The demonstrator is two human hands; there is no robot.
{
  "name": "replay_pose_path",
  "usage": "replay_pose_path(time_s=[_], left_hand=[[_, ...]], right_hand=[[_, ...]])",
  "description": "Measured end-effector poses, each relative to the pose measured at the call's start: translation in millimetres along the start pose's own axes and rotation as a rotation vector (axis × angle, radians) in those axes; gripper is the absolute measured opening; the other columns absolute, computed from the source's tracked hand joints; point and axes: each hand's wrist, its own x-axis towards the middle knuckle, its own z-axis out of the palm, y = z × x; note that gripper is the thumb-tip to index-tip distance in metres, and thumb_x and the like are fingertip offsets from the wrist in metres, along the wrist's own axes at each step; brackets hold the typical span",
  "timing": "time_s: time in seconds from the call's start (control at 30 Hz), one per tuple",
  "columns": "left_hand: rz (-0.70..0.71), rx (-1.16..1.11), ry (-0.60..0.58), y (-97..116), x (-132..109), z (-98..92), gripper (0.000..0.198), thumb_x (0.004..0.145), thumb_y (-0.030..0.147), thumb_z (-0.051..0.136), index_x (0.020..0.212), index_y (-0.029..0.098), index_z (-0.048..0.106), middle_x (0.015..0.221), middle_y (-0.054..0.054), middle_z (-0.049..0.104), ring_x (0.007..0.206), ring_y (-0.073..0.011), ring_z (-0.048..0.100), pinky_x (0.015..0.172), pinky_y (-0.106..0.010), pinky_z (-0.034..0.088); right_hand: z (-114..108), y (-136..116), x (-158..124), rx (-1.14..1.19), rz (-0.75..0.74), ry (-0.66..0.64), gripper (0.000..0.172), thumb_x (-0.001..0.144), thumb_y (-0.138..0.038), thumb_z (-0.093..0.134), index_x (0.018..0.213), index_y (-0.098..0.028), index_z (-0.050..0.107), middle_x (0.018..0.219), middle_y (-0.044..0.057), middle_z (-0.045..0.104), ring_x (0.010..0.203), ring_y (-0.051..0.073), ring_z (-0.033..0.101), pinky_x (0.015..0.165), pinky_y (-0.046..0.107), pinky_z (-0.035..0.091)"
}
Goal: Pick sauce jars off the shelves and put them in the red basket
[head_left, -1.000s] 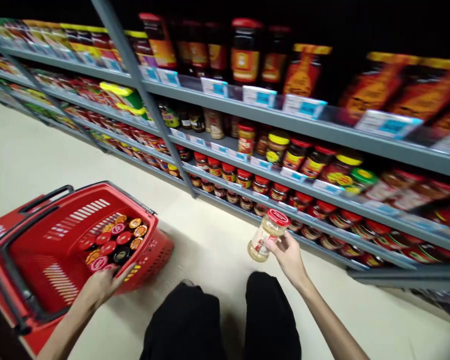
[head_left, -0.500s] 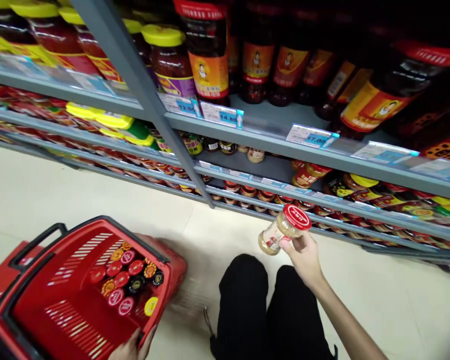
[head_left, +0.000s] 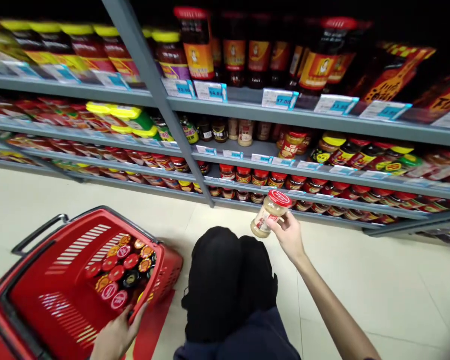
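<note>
"Left side?"

"Left hand [head_left: 116, 337] cut off by frame bottom, curled around rim of red plastic basket [head_left: 170, 270]. Jars [head_left: 122, 262] packed inside, only lids visible."

"Right?"

"Right hand [head_left: 289, 237] gripped tilted glass jar [head_left: 268, 217], red lid up, in front of lowest shelf [head_left: 345, 222]. Its label was hard to read."
</note>
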Motion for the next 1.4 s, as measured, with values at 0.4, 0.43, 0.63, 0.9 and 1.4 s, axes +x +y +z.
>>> replay_pose_path(time_s=[0.4, 0.43, 0.63, 0.9, 1.4], left_hand=[[-0.358, -0.587, 0.661, 33.2, -4.3, -36.6, 0.044, 0.086, 0.066, 0.046, 0.118, 0.047, 0.070, 0.078, 0.011, 0.077, 0.087, -0.0391, 0.074, 0.083, -0.056, 0.060], [-0.321, -0.674, 0.784, 55.9, 1.4, -63.8, 0.039, 0.089, 0.061, 0.046, 0.118, 0.050, 0.069, 0.093, 0.015, 0.078, 0.099, -0.0369, 0.074, 0.092, -0.055, 0.058], [0.605, -1.097, 0.523, 241.0, 84.9, -216.5, 0.039, 0.096, 0.051, 0.060, 0.105, 0.018, 0.078, 0.110, -0.008, 0.080, 0.107, -0.0278, 0.073, 0.100, -0.041, 0.056], [1.037, -1.452, 0.257, 394.0, 162.5, -232.5, 0.058, 0.095, 0.061, 0.058, 0.107, 0.007, 0.076, 0.108, -0.014, 0.079, 0.104, -0.0252, 0.072, 0.091, -0.033, 0.056], [1.316, -1.303, 0.356, 382.9, 225.4, -274.3, 0.067, 0.095, 0.063, 0.058, 0.133, 0.008, 0.066, 0.137, -0.018, 0.068, 0.128, -0.0292, 0.064, 0.111, -0.040, 0.048]], right_hand=[[23.1, -9.7, 32.6, -0.072, -0.189, -0.049, 0.048, 0.077, -0.044, 0.085, 0.116, -0.023, 0.067, 0.117, 0.007, 0.074, 0.102, 0.026, 0.072, 0.095, 0.040, 0.058], [24.5, -14.8, 36.5, -0.085, -0.193, -0.055, 0.048, 0.077, -0.045, 0.084, 0.117, -0.023, 0.067, 0.117, 0.007, 0.074, 0.101, 0.026, 0.072, 0.093, 0.040, 0.059], [31.9, -45.6, 66.8, -0.279, -0.367, -0.047, 0.047, 0.077, -0.050, 0.084, 0.111, -0.022, 0.068, 0.110, 0.006, 0.075, 0.097, 0.025, 0.071, 0.088, 0.040, 0.060], [38.5, -57.7, 115.2, -0.389, -0.431, 0.030, 0.058, 0.079, -0.060, 0.078, 0.117, -0.018, 0.069, 0.110, 0.009, 0.076, 0.086, 0.024, 0.069, 0.078, 0.039, 0.061], [67.2, -65.8, 169.0, -0.434, -0.703, -0.088, 0.058, 0.089, -0.065, 0.066, 0.125, -0.020, 0.064, 0.128, 0.011, 0.064, 0.117, 0.028, 0.066, 0.098, 0.045, 0.062]])
